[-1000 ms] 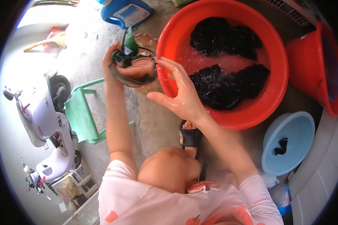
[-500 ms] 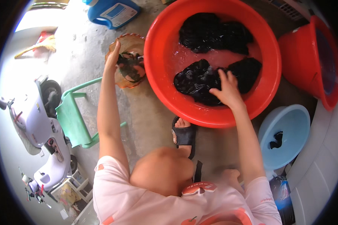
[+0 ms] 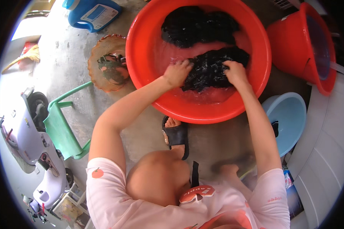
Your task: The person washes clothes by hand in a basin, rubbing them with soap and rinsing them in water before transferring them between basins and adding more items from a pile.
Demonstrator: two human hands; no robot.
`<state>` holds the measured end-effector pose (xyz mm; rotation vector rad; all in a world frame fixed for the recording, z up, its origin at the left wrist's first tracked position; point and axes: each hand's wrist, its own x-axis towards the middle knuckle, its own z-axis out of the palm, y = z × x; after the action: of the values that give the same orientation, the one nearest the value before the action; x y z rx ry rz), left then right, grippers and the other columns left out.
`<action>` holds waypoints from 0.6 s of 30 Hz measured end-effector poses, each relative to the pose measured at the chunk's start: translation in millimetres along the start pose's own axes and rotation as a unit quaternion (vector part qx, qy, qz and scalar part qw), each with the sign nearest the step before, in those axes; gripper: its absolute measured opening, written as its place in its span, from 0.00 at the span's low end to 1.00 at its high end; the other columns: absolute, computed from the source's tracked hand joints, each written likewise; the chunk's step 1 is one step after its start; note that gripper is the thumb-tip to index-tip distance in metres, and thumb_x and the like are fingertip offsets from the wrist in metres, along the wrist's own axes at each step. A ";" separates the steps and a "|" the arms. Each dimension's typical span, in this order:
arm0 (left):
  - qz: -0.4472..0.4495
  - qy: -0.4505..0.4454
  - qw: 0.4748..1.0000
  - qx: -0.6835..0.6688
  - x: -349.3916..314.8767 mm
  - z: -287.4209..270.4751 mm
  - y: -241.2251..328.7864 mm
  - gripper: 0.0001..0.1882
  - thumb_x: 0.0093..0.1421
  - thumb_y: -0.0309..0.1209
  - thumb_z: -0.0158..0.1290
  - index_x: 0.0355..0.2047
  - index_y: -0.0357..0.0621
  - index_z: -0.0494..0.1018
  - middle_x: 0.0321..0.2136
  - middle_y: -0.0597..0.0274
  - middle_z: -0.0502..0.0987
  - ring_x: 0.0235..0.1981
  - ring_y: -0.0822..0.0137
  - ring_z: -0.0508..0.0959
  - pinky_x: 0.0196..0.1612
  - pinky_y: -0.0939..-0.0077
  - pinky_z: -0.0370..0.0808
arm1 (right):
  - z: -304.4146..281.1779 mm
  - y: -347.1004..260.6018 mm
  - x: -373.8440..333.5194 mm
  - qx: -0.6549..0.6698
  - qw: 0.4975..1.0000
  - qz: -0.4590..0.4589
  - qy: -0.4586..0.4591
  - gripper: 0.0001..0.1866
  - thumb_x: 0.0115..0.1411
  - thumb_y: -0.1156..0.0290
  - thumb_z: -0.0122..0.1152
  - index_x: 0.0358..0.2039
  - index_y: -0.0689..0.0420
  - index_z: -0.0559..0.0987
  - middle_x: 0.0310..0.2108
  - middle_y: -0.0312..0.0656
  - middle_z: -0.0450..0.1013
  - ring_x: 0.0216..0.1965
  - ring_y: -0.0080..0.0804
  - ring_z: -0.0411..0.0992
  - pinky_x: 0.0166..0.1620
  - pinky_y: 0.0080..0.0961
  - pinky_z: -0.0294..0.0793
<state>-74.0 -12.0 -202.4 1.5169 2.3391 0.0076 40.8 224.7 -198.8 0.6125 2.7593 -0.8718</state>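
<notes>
Gripping a wet black cloth from both sides, with the left hand curled over its left end and the right hand closed on its right part, fingertips partly hidden. Holding it inside the large red basin, at upper centre of the frame, just below a second black bundle in shallow water. Working beside a scalloped amber bowl at centre-left, with a blue bottle at upper left and a light blue basin at right.
</notes>
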 end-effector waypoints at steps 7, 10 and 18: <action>-0.129 -0.042 0.987 0.087 2.6 -7.9 -55.8 0.10 0.55 0.30 0.46 0.34 0.46 0.75 0.37 0.55 0.73 0.39 0.57 0.75 0.35 0.65 0.76 | -96.3 -9.7 -41.4 0.070 0.988 -0.048 0.131 0.08 0.53 0.78 0.53 0.33 0.59 0.78 0.31 0.46 0.74 0.34 0.43 0.74 0.40 0.33 0.72; -0.162 -0.032 0.983 0.083 -3.1 -35.1 -47.5 0.12 0.58 0.33 0.44 0.40 0.46 0.73 0.33 0.53 0.76 0.33 0.55 0.78 0.30 0.62 0.76 | -125.2 -28.6 -60.8 0.136 0.974 -0.040 0.178 0.09 0.50 0.85 0.48 0.27 0.62 0.77 0.29 0.43 0.72 0.30 0.32 0.73 0.36 0.22 0.70; -0.190 0.094 0.977 -0.036 -48.5 -149.0 -13.1 0.26 0.52 0.28 0.51 0.54 0.49 0.64 0.26 0.47 0.76 0.28 0.48 0.76 0.32 0.56 0.72 | -127.2 -16.3 -76.3 -0.054 0.993 -0.047 0.094 0.11 0.48 0.84 0.48 0.28 0.62 0.78 0.37 0.46 0.73 0.44 0.45 0.69 0.48 0.32 0.68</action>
<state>-111.6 -33.1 -51.2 1.0555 2.7112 0.1433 95.9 261.6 -65.1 0.5775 3.0032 -0.7095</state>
